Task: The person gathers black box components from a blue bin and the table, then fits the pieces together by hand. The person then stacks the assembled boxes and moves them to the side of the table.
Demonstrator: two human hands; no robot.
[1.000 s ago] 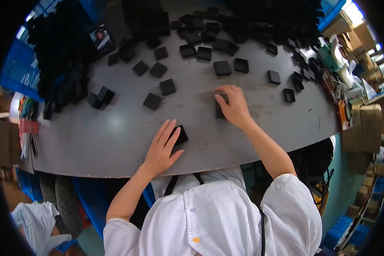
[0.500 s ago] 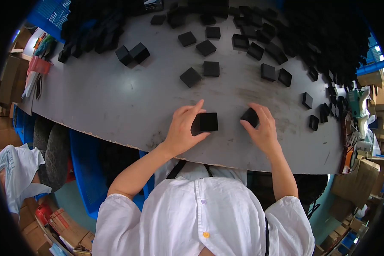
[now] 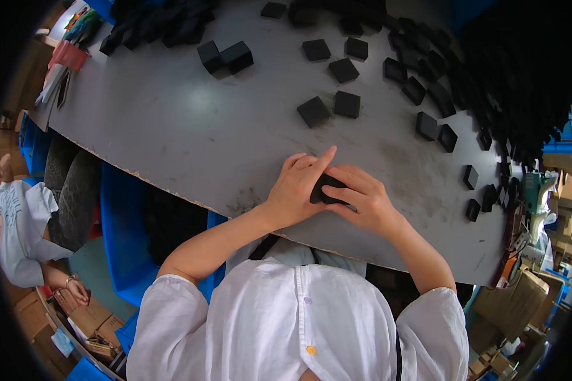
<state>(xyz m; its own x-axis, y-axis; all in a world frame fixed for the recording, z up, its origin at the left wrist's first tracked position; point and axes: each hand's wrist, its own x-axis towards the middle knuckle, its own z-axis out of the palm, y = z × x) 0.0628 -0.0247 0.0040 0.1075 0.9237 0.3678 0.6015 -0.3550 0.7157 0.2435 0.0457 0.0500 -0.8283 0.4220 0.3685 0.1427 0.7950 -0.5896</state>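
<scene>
A small black box (image 3: 327, 188) sits between my hands, close over the front part of the grey table. My left hand (image 3: 292, 190) grips it from the left, its index finger pointing up past the far side. From the right, my right hand (image 3: 362, 200) wraps its fingers and thumb around the same box. Much of the box is hidden behind the fingers, including any seam between two parts. Beyond the hands lie two black box pieces (image 3: 347, 104), side by side on the table.
More black boxes and open black frames (image 3: 414, 91) spread to the right, merging into a large dark pile (image 3: 515, 76). Two black boxes (image 3: 236, 57) stand at the back left. A blue crate (image 3: 122, 235) is below the table edge; another person (image 3: 22, 219) sits at the left.
My right hand has moved left with its black piece and met the box in my left hand. The view has turned, so the table appears shifted. The other person's hand now shows.
</scene>
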